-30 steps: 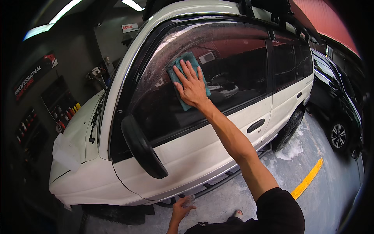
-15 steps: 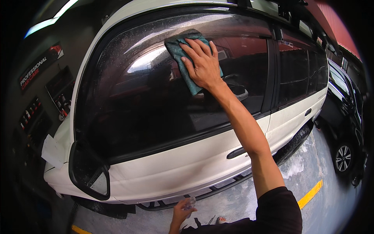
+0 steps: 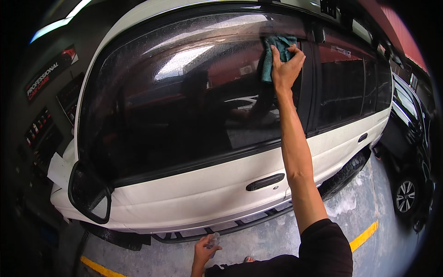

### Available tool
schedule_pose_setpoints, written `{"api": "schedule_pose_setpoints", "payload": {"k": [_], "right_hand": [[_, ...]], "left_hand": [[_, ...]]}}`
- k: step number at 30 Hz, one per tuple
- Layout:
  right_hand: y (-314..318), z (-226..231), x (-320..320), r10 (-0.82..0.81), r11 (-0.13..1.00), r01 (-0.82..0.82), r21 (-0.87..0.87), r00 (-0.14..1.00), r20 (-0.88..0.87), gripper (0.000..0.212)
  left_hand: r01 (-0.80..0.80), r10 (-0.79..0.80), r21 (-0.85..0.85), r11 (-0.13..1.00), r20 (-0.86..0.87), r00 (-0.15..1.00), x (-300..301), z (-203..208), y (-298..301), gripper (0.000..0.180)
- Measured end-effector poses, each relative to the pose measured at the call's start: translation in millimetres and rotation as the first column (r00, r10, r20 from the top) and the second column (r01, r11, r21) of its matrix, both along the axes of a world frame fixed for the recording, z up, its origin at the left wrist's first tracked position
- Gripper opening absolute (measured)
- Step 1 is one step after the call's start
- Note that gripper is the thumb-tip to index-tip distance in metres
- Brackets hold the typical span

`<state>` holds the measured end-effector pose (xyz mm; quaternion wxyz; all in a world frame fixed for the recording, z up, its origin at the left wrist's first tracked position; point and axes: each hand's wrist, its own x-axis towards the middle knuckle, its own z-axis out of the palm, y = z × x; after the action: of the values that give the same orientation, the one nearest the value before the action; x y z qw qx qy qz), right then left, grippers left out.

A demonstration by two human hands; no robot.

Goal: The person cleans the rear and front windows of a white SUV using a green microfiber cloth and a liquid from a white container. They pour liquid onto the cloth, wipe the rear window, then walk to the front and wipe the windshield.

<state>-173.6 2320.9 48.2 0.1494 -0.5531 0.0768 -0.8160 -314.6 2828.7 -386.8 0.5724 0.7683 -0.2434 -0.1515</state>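
My right hand (image 3: 286, 67) pinches a bunched teal cloth (image 3: 268, 64) against the upper rear corner of the white car's dark front side window (image 3: 184, 115). The fingers are bent into the folds, and the arm reaches up from a black sleeve. Streaks and light reflections show on the glass. Low in front of my body, well apart from the door, my left hand (image 3: 202, 254) is closed around a small clear plastic container (image 3: 213, 241). Its exact kind is hard to make out.
The side mirror (image 3: 90, 191) juts out at the lower left. A black door handle (image 3: 265, 182) sits beneath the window, and a step bar (image 3: 221, 229) runs along the car's underside. Behind stands a black car (image 3: 408, 152). Shelves with bottles (image 3: 39, 127) line the left wall.
My right hand has slid the cloth rightward across the glass to the window's rear edge. Its flat, spread fingers are now bent, and the cloth has bunched up. The left hand still holds the container.
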Motion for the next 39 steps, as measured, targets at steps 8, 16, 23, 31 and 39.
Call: {"api": "schedule_pose_setpoints", "payload": {"k": [8, 16, 23, 31, 39], "right_hand": [[-16, 7, 1, -0.191, 0.979, 0.166, -0.116, 0.947, -0.258, 0.054], [-26, 15, 15, -0.31, 0.95, 0.288, -0.121, 0.913, -0.265, 0.05], [85, 13, 61, -0.298, 0.952, 0.263, -0.158, 0.913, -0.278, 0.051], [242, 1, 113, -0.219, 0.95, 0.117, -0.289, 0.91, -0.353, 0.056], [384, -39, 159, -0.164, 0.937, -0.008, -0.349, 0.873, -0.46, 0.059]], "left_hand": [[-0.124, 0.125, 0.016, 0.992, -0.083, 0.989, -20, -7, -11, 0.064], [-0.15, 0.149, 0.001, 0.989, -0.107, 0.983, -32, -10, -5, 0.065], [-0.128, 0.129, 0.017, 0.992, -0.116, 0.985, -19, -15, 12, 0.066], [-0.142, 0.142, -0.029, 0.989, -0.021, 0.99, -3, -17, 35, 0.068], [-0.249, 0.243, -0.041, 0.968, -0.105, 0.964, -3, -22, 91, 0.071]]}}
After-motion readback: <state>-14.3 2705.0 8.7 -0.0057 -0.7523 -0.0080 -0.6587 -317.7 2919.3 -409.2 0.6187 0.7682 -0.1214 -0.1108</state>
